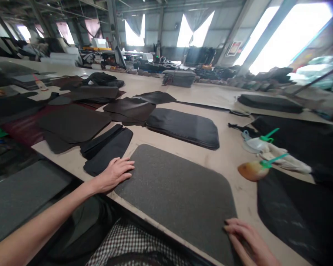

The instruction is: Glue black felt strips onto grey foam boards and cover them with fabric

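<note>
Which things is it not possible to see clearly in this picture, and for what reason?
In the head view:
Right hand: wrist cut off by the bottom edge.
Dark grey panel: near right corner cut off by the same edge.
Left hand: palm hidden by its own back.
Wall poster: wording too small.
Amber bottle: any marking blurred.

No lettering can be read, the small wall notice point(234, 48) being too blurred to make out.

Windows point(296, 33) glare white, strongest upper right; roof point(63, 9) sits dim; tabletop point(223, 157) softly lit; edges smear, stretch.
</note>
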{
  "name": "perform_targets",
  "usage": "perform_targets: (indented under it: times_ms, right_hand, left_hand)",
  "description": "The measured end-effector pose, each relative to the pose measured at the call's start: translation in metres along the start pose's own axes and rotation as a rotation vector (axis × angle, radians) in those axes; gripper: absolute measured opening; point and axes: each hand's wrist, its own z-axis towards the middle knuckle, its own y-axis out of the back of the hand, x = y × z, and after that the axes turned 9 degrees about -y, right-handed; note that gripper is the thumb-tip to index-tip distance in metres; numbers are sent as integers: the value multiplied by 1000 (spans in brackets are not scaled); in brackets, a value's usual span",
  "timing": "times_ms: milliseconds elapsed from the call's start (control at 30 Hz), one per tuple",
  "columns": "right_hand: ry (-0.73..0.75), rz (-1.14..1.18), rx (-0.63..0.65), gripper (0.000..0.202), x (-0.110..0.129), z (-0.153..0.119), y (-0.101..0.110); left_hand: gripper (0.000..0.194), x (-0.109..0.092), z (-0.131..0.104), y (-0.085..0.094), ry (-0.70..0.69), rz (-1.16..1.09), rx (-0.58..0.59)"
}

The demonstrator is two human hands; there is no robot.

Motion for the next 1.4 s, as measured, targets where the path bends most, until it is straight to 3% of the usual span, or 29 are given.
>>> perform_targets:
  times_ms: [100,200,300,400,567,800,933,1133,1300,1400]
  right_hand:
    - [-102,8,-10,20,26,8,14]
    - [-154,-78,-59,22,62,30,14]
    - [-79,-176,-9,42,90,64,-4]
    - [-13,-283,110,64,102,93,-28]
    - [-95,-363,130,76,77,106,-47]
    - [-232,-422,74,75,34,103,-35]
    - [-236,-434,83,77,38,105,-31]
    - [-89,-454,171,78,45,113,-25]
    - [-94,-491,180,74,42,121,-18]
    - [54,-448,214,74,49,115,-14]
  left_hand:
    - [42,-1,13,4,28,35,-69]
    - [54,-8,39,-1,-26,99,-138]
    - [65,-22,73,-15,-152,135,-66]
    - [71,-32,100,-34,-226,229,10]
    - [73,-20,114,-58,-237,327,52]
    - [72,-12,111,-61,-254,343,40]
    - [71,-12,111,-62,-260,364,43]
    - [70,-9,111,-65,-270,386,32]
    - [71,-10,112,-66,-271,387,21]
    - [71,-11,112,-65,-271,378,11]
